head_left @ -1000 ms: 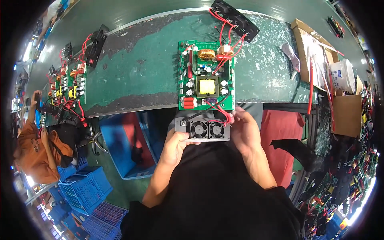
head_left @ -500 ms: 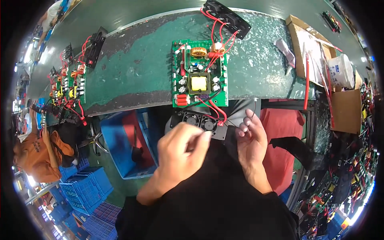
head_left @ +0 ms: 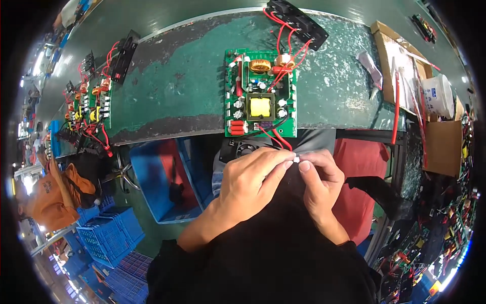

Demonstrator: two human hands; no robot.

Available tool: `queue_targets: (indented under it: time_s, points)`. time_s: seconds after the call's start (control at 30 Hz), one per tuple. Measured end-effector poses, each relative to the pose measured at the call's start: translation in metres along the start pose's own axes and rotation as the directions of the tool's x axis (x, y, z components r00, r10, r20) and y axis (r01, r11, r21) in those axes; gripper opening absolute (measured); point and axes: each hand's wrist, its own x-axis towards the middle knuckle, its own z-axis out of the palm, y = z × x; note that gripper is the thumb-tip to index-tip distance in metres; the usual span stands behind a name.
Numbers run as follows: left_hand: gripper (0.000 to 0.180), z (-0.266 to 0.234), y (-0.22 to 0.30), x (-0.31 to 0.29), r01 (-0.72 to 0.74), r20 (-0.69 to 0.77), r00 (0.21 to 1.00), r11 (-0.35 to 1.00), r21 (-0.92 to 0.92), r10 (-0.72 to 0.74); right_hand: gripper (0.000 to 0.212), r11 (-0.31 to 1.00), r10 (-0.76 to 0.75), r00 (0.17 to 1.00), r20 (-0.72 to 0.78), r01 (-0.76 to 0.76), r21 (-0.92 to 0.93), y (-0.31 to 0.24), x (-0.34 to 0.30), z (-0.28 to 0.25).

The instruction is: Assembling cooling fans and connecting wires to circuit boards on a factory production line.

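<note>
My left hand (head_left: 253,180) and my right hand (head_left: 324,182) meet just below the bench's front edge, thumbs and fingertips pinched together. Between their tips shows a small white plug connector (head_left: 296,159); both hands grip it. Just beyond them, a green circuit board (head_left: 288,111) lies on the bench, carrying a yellow-wrapped transformer (head_left: 260,107), copper coils and capacitors. Red wires (head_left: 281,139) run from its near edge toward my hands. A black panel with fans (head_left: 246,148) sits below that edge, mostly hidden by my left hand.
Red wires link the board to a black panel (head_left: 298,24) at the back. More boards (head_left: 91,104) stand at left. On the right are a glue tube (head_left: 370,68), a cardboard tray (head_left: 385,61) and a white tub (head_left: 438,96). Blue crates (head_left: 111,235) and another person (head_left: 53,195) are at left.
My left hand has moved right and my right hand has come in to meet it, both now pinching the white connector. The fan panel has become mostly covered. The whole view has shifted slightly.
</note>
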Motion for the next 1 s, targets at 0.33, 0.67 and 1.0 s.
queue_targets:
  time_s: [0.33,0.67,1.0]
  points:
    - [0.012,-0.004,-0.012,-0.016,0.049,-0.32,0.947,0.981,0.185,0.013,0.013,0.739,-0.377,0.862,0.339,0.501,-0.451,-0.008,0.029,0.011]
    - [0.045,-0.004,-0.035,-0.028,0.231,-0.364,0.925,0.92,0.316,-0.107,0.024,0.13,-0.301,0.668,0.681,0.736,-0.664,-0.031,0.064,0.059]
    - [0.046,-0.012,-0.058,-0.044,0.45,-0.35,0.794,0.867,-0.213,-0.498,0.016,-0.013,-0.182,0.649,0.739,0.75,-0.661,-0.03,0.069,0.065]
